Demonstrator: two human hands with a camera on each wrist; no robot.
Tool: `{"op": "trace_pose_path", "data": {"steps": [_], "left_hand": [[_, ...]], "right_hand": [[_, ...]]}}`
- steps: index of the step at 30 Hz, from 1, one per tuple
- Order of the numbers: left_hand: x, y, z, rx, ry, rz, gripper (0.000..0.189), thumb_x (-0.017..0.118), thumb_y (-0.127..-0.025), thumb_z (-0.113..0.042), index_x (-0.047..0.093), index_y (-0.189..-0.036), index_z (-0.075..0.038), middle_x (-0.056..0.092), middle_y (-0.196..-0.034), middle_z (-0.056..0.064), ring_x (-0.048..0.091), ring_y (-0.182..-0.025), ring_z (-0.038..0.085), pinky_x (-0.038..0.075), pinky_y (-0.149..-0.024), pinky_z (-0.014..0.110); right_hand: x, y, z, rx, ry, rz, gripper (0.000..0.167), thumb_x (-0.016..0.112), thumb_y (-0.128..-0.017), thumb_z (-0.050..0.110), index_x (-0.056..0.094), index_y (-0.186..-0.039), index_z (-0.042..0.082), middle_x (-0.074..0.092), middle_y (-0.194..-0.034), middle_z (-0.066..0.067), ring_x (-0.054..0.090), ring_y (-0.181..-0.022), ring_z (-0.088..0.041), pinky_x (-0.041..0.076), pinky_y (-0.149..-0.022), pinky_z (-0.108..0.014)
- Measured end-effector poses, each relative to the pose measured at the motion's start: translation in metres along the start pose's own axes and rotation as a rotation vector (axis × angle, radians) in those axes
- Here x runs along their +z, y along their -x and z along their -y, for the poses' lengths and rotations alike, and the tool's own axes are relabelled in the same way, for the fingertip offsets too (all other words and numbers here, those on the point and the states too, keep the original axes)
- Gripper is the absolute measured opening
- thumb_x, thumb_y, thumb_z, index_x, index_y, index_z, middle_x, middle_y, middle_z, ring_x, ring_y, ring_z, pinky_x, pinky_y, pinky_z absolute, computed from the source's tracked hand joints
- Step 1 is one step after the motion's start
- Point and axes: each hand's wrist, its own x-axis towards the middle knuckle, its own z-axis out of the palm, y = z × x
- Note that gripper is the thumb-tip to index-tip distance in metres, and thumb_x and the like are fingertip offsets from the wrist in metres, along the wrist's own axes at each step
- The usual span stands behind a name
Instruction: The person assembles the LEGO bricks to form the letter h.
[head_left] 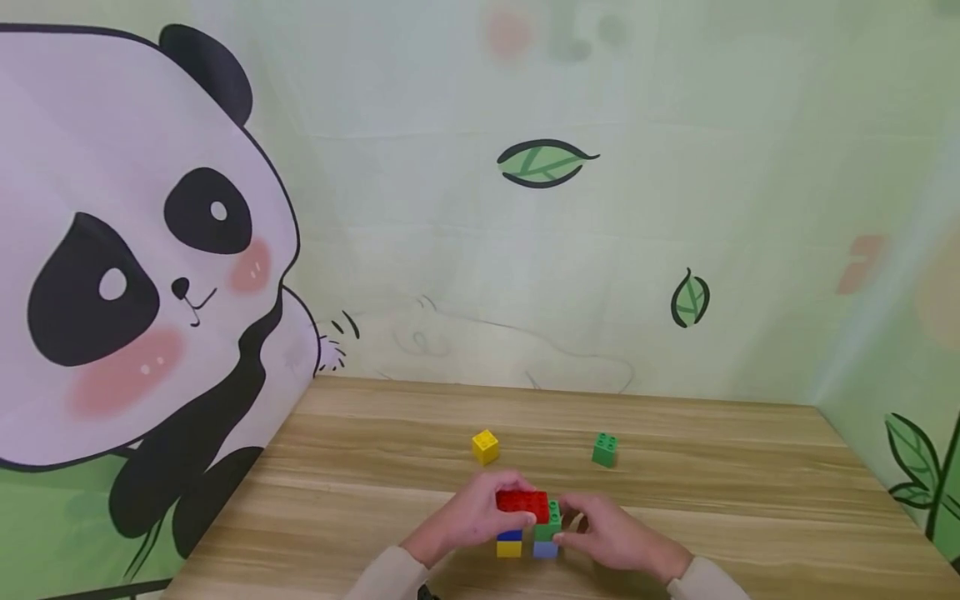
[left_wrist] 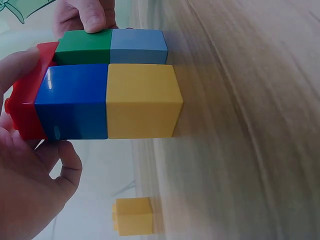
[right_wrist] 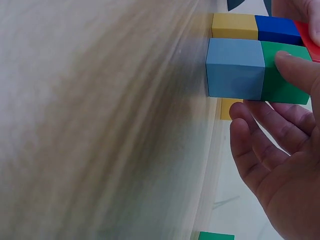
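Two short stacks of toy building blocks stand side by side under my hands. The left one is a dark blue block [left_wrist: 75, 100] on a yellow block [left_wrist: 142, 100]; the right one is a green block [right_wrist: 286, 85] on a light blue block [right_wrist: 235, 70]. Across their tops lies a long red block [head_left: 523, 502], leaving some green studs bare at the right. My left hand [head_left: 480, 512] grips the red block between thumb and fingers. With its thumb on the near face, my right hand [head_left: 615, 531] pinches the green block, its far fingertips partly hidden behind it.
Farther back on the wooden table [head_left: 375, 442] sit a loose yellow block [head_left: 485, 447] and a loose green block [head_left: 604, 450]. Behind the table hangs a backdrop [head_left: 420, 208] printed with a panda and leaves.
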Motion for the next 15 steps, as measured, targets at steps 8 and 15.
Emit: {"op": "trace_pose_path", "data": {"steps": [8,15], "left_hand": [[0.0018,-0.0002,0.007,-0.058,0.017,-0.015,0.024,0.072,-0.085,-0.024,0.063,-0.107,-0.017,0.062,-0.096,-0.008,0.059,-0.083,0.01,0.051,-0.073,0.024],[0.0011,0.0001,0.0094,-0.071,0.044,-0.015,0.027,0.072,-0.085,-0.026,0.064,-0.109,-0.017,0.062,-0.097,-0.007,0.059,-0.083,0.012,0.052,-0.073,0.025]], "right_hand": [[0.0008,0.0005,-0.0005,-0.007,-0.015,0.003,0.019,0.066,-0.09,0.026,0.063,-0.107,0.018,0.063,-0.096,0.008,0.059,-0.088,-0.01,0.05,-0.074,-0.026],[0.0009,0.0006,-0.0011,-0.002,-0.029,-0.001,0.021,0.066,-0.09,0.026,0.063,-0.109,0.018,0.063,-0.096,0.008,0.059,-0.089,-0.011,0.05,-0.074,-0.025]]}}
